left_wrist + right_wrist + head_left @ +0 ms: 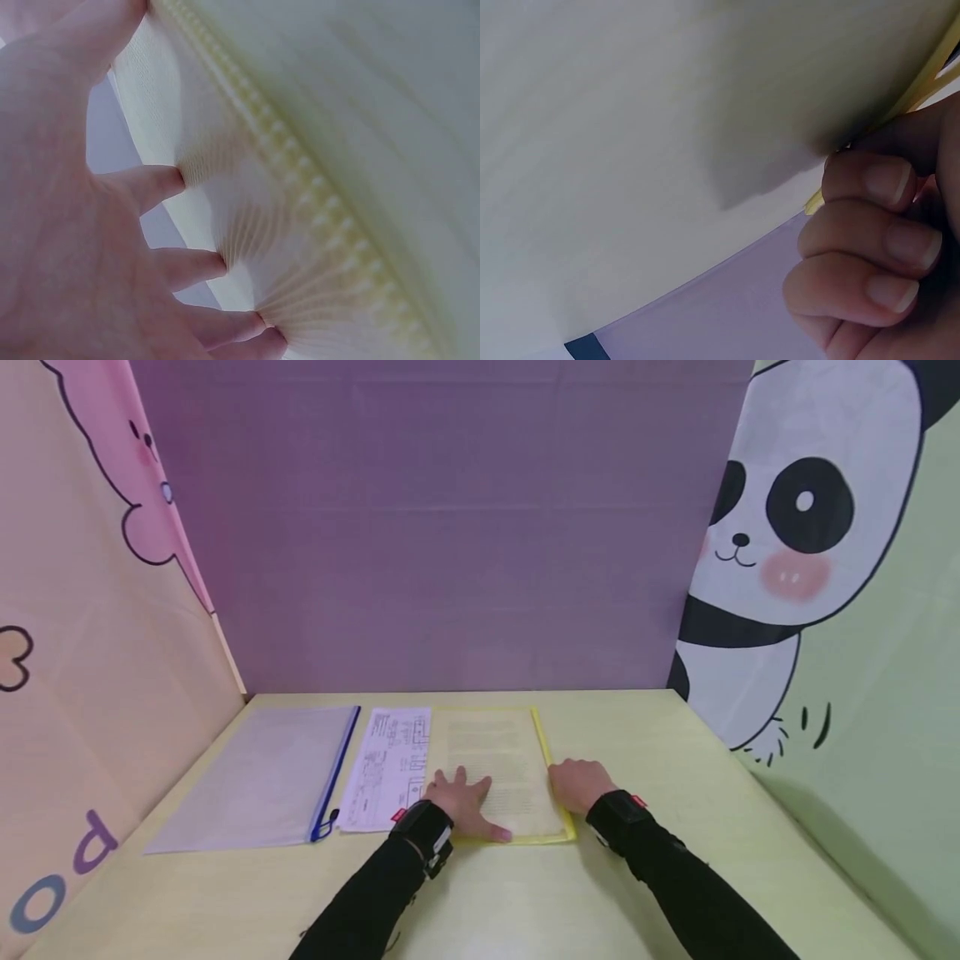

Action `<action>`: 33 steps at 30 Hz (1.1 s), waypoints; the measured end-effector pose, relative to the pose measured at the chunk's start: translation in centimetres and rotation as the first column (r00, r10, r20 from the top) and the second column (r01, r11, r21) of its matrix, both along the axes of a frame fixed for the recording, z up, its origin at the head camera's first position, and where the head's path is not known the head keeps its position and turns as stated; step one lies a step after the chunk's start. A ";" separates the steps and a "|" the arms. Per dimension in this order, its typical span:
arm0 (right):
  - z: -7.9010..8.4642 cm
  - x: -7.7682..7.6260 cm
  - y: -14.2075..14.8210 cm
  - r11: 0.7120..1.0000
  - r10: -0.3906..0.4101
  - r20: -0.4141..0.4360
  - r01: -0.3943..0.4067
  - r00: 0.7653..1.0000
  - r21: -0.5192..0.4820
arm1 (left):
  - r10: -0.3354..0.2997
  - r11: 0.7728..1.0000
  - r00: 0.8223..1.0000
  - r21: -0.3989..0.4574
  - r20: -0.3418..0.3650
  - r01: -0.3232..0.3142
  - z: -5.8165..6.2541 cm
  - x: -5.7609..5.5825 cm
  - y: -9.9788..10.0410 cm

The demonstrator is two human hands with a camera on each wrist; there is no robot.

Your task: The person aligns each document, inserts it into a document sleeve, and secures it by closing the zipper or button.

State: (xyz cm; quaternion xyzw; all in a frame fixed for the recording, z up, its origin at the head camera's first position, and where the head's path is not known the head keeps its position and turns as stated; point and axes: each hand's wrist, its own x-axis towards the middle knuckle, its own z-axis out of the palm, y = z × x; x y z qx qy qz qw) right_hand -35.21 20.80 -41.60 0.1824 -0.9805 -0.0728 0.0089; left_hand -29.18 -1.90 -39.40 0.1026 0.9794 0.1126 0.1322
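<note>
Lying flat on a pale yellow table point(675, 752), a thin translucent yellow zip pouch point(517, 752) holds a printed sheet; the left hand point(461, 802) presses its near part with spread, straight fingers point(161, 184); the right hand point(581, 783), fingers curled, pinches its zipper edge; a clear blue-zipped pouch point(262, 781) and a printed page point(390, 768) lie left; purple and cartoon-printed walls surround.

Two zip pouches on the table point(675, 743): one yellow-edged pouch point(551, 760) at twelve o'clock from the hands, one clear pouch with a blue zip point(262, 777) out at ten o'clock. One loose printed sheet point(386, 768) between them, and one more page showing inside the yellow one. Two hands in play, the left hand point(461, 802) and the right hand point(581, 783), and two black wrist straps.
</note>
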 end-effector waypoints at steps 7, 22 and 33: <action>0.5 0.6 0.1 1.000 0.029 -0.002 -0.029 1.000 -0.001 | 0.005 1.000 1.000 -0.013 -0.011 -0.005 -0.2 -0.3 0.1; 0.6 1.6 0.3 0.999 0.046 0.052 -0.046 0.998 -0.006 | 0.003 1.000 1.000 -0.019 -0.025 -0.004 -0.1 0.0 0.1; 0.2 1.4 0.6 0.999 0.045 0.060 -0.044 0.997 -0.019 | 0.005 1.000 1.000 -0.014 -0.023 -0.005 -0.3 0.0 0.1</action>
